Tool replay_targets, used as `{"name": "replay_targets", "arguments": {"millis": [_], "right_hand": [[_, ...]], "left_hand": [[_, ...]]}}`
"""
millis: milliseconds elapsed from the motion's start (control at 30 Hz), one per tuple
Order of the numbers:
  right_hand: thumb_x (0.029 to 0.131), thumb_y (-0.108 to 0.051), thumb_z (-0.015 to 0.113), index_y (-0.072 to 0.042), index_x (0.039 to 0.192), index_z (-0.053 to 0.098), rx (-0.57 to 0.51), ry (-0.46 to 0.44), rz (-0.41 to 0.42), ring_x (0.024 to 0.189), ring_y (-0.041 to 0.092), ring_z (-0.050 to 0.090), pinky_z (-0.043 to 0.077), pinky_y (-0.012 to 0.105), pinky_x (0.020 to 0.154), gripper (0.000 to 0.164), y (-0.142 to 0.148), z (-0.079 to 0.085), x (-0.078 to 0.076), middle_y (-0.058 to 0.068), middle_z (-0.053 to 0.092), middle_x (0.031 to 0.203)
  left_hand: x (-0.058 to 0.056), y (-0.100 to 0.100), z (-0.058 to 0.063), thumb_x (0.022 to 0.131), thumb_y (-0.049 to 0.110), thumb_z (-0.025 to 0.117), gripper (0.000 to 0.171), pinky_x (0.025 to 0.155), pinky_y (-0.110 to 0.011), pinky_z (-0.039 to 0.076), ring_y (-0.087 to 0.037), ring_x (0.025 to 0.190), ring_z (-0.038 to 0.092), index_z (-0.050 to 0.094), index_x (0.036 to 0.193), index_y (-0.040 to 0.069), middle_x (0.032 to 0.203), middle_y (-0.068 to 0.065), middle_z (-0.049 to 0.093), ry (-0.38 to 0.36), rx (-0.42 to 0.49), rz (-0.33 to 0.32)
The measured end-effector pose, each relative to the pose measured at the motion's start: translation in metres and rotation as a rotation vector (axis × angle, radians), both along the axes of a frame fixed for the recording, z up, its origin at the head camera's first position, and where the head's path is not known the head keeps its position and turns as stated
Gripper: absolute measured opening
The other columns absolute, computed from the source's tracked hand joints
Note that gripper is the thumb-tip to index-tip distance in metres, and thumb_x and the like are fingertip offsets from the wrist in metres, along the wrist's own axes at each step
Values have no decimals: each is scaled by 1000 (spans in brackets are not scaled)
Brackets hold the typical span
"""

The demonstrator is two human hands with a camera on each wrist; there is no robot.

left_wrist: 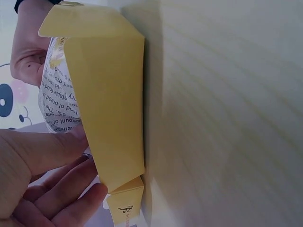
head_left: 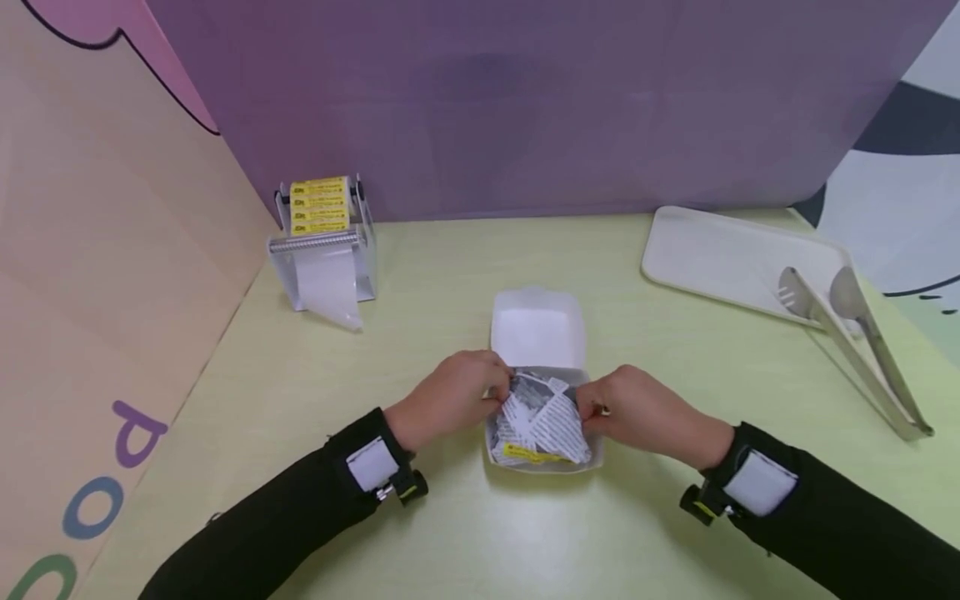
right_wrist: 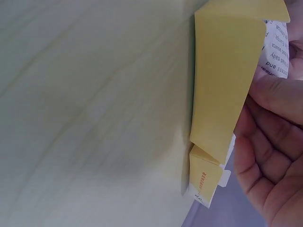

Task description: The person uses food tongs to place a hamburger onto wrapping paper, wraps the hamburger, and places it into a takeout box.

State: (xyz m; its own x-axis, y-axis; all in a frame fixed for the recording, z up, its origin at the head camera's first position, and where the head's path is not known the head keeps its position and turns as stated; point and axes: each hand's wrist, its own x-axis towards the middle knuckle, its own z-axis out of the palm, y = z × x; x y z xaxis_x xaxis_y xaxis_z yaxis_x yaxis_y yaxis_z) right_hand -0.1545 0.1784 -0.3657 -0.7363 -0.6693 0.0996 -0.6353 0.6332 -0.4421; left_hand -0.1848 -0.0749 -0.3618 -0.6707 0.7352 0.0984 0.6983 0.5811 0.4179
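A small takeaway box [head_left: 538, 329] stands on the table with its lid folded back, white inside and yellow outside. Inside it sits a package wrapped in newsprint-pattern paper [head_left: 546, 425], with a yellow sticker [head_left: 528, 453] along its near side. From the left, my left hand [head_left: 459, 393] pinches the wrapped package at the box's rim. Opposite it, my right hand [head_left: 647, 414] grips the package's right side. In the left wrist view the thumb [left_wrist: 52, 149] lies against the paper, with curled fingers beside the yellow wall. The package's underside is hidden.
At the back left is a tape dispenser [head_left: 322, 258] with a yellow-printed roll and a white strip hanging down. A white tray [head_left: 720, 254] lies at the back right, and metal tongs [head_left: 862, 354] rest partly on it. A purple panel [head_left: 510, 117] closes off the back.
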Motion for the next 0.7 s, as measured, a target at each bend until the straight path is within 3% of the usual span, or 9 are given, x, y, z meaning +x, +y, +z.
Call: {"name": "replay_targets", "arguments": {"millis": [100, 233, 333, 500, 600, 700], "right_hand": [[73, -4, 83, -19, 67, 62, 19, -7, 15, 59, -3, 48, 44, 18, 53, 26, -1, 2, -2, -16, 59, 66], [72, 1, 78, -20, 62, 55, 118, 76, 56, 56, 0, 38, 35, 18, 51, 33, -7, 7, -4, -14, 44, 60], [68, 0, 76, -18, 60, 49, 251, 254, 95, 53, 6, 31, 30, 21, 50, 33, -12, 10, -6, -10, 35, 56], [62, -15, 80, -15, 61, 50, 449, 565, 108, 50, 12, 33, 32, 26, 49, 30, -19, 14, -10, -7, 38, 51], [61, -19, 80, -14, 61, 49, 475, 613, 101, 49, 12, 33, 31, 26, 49, 31, -21, 14, -12, -7, 38, 51], [63, -21, 79, -15, 61, 48, 463, 582, 88, 49, 12, 32, 31, 26, 49, 32, -18, 12, -13, -8, 36, 51]], "left_hand": [[-2, 4, 0, 79, 1, 76, 14, 69, -21, 49, -10, 78, 56, 67, 76, 10, 85, 2, 62, 14, -8, 0], [-6, 7, 1, 79, 0, 74, 14, 64, -18, 46, -8, 73, 52, 67, 75, 11, 80, 4, 58, 23, -38, -31], [-10, 7, 3, 79, 0, 73, 13, 64, -18, 46, -8, 73, 52, 69, 76, 12, 80, 4, 59, 27, -54, -70], [-14, 8, 2, 81, 2, 73, 11, 64, -18, 45, -8, 71, 51, 70, 78, 13, 79, 5, 58, 41, -64, -109], [-14, 8, 0, 81, 3, 74, 10, 64, -18, 45, -8, 71, 51, 71, 79, 13, 79, 5, 58, 44, -69, -108], [-13, 8, 1, 81, 3, 74, 10, 64, -18, 45, -7, 72, 51, 71, 79, 13, 80, 5, 58, 40, -69, -101]]}}
